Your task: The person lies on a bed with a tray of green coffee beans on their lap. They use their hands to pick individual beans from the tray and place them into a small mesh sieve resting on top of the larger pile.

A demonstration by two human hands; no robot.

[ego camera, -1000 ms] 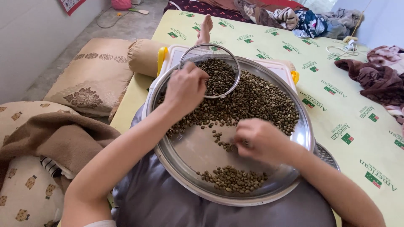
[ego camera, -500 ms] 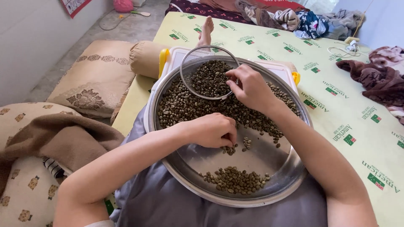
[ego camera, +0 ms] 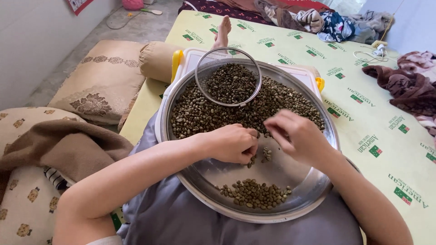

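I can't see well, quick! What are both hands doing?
Left hand: curled shut over a few beans on the tray.
Right hand: fingers loosely open above the beans; holding anything cannot be told.

Round tray (ego camera: pixel 181 97), centre frame: silver, shiny. Beans (ego camera: pixel 290 102) in tray: olive-green to brown, mottled. Wire sieve (ego camera: pixel 228 77), upper centre: grey mesh, darker beans inside. Mat (ego camera: pixel 399 154), right: pale yellow, repeating green-and-red rectangle marks. Pillow (ego camera: pixel 100 86), left: beige, brown floral motif. Blanket (ego camera: pixel 59 145), lower left: plain tan. Cloth (ego camera: pixel 181 222) under tray: grey-lilac.
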